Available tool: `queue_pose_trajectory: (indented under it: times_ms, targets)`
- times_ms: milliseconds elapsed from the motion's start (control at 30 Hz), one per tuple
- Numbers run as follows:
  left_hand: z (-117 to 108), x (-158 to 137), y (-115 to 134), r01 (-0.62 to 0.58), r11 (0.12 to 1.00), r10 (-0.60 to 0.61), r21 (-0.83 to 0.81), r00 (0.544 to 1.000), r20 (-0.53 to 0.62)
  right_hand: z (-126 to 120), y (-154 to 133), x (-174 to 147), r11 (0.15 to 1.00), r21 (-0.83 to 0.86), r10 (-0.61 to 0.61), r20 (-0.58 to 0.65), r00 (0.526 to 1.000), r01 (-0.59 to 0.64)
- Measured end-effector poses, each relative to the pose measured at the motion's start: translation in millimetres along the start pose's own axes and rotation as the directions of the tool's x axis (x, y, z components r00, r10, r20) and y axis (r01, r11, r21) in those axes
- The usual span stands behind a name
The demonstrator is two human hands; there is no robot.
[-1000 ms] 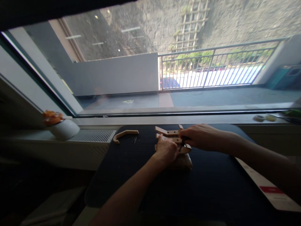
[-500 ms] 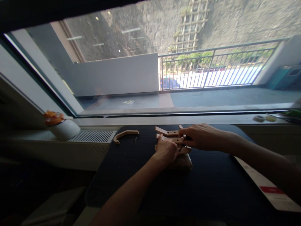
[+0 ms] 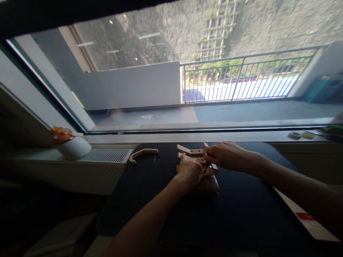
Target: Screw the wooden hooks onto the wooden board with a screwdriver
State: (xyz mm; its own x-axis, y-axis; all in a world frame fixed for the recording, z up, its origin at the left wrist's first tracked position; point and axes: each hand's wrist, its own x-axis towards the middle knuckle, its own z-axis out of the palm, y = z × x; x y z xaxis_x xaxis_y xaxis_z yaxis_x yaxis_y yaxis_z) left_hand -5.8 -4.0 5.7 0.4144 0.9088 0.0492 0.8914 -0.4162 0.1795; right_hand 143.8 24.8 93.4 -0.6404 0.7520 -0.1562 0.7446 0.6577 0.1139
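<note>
A light wooden frame (image 3: 197, 151) of several slats with dark holes rests near the far middle of the black table. My left hand (image 3: 189, 170) is closed on its near-left part, the thumb over a slat. At the frame's right side, my right hand (image 3: 223, 154) is closed with its fingers pinched together. A thin dark tool (image 3: 206, 167) shows just below those fingertips, against the wood; its kind is too small to tell. Beneath the frame, partly hidden by my left hand, lies a brownish wrapped block (image 3: 210, 184).
A curved wooden piece (image 3: 143, 152) and several thin dark screws (image 3: 153, 160) lie on the table (image 3: 139, 200) at left. A white pot (image 3: 74, 147) stands by the window. A white board with a red stripe (image 3: 305, 216) lies under my right forearm; tape rolls (image 3: 294, 135) sit on the sill.
My right hand has turned, its fingers shifting slightly left over the frame, and the dark handle seen at its fingertips is now mostly covered. My left hand has stayed in place.
</note>
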Motion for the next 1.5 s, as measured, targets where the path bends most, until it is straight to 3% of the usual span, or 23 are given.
queue_pose_trajectory:
  times_ms: [267,567,800,1167,1400,1500]
  targets:
    - [5,2,-4,-0.003,1.000,0.003,0.001,1.000,0.014,-4,2,-7,0.989,0.075,-0.127,0.016,0.992,0.125]
    - [3,1,-1,0.000,1.000,0.000,-0.023,1.000,0.006,1,-5,4,1.000,-0.003,0.021,-0.009,1.000,-0.021]
    - [1,1,-1,0.017,0.999,-0.017,-0.029,1.000,0.020,-4,0,-7,0.990,0.076,-0.121,-0.002,0.993,0.121]
    - [0,0,0,0.013,1.000,-0.013,-0.018,1.000,0.016,8,5,3,1.000,0.000,0.016,-0.046,0.999,-0.016]
    - [3,1,-2,0.002,1.000,-0.002,-0.014,1.000,0.005,3,2,-7,0.976,0.120,-0.172,-0.102,0.980,0.183]
    - [5,1,-3,-0.003,1.000,0.003,-0.017,1.000,0.001,5,1,-4,0.982,0.116,-0.140,-0.087,0.986,0.150]
